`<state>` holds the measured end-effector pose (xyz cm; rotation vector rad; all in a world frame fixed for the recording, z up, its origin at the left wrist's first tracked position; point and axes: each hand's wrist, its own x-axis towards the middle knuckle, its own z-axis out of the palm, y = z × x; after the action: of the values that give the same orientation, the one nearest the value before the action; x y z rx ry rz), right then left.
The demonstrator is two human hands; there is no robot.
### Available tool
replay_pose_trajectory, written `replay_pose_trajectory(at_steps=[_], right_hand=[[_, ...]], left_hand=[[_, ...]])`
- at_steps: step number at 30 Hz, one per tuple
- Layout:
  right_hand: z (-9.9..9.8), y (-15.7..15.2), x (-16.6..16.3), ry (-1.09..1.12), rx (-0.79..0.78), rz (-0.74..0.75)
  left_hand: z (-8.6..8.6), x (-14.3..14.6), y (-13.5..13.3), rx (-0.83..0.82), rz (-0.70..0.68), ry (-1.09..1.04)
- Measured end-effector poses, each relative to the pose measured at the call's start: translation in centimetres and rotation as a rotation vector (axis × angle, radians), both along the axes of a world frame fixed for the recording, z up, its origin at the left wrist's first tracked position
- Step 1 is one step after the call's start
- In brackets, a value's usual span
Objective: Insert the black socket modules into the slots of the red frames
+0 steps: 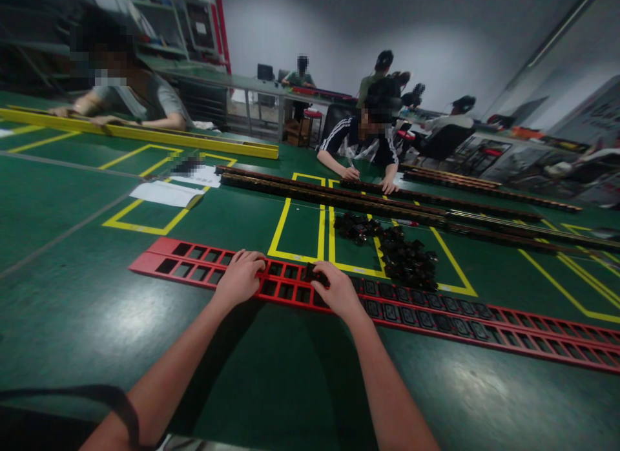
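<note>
A long red slotted rail (300,294) lies across the table before me, with two rows of rectangular openings. Black socket modules (407,309) fill several openings right of my hands. My left hand (242,276) is closed over the rail left of its middle, its fingertips partly hidden. In my right hand (338,291), a black socket module (311,271) is pinched between thumb and fingers at the upper row. Beyond the rail, close to my right hand, loose black socket modules (409,260) are heaped on the table.
Yellow tape rectangles mark the green table (72,296). Dark long rails (329,196) lie behind the heap, near a co-worker holding a pen (352,163). White papers (167,194) lie at left. Another person's hands rest on a yellow rail (194,137).
</note>
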<state>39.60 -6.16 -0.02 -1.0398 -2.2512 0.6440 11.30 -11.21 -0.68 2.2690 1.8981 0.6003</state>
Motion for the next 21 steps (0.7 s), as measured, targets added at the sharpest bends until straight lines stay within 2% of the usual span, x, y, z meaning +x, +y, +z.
replay_pose_trajectory(at_steps=[9,15,21], right_hand=[[0.2,-0.1,-0.1,-0.013,0.004,-0.015],[0.6,-0.5,-0.2,-0.082,0.1,0.073],[1.2,-0.8,-0.3,-0.084,0.08,0.044]], left_hand=[[0.2,0.0,0.0,-0.003,0.002,0.022],[0.3,0.1,-0.1,-0.01,0.003,0.002],[0.2,0.0,-0.1,-0.002,-0.002,0.019]])
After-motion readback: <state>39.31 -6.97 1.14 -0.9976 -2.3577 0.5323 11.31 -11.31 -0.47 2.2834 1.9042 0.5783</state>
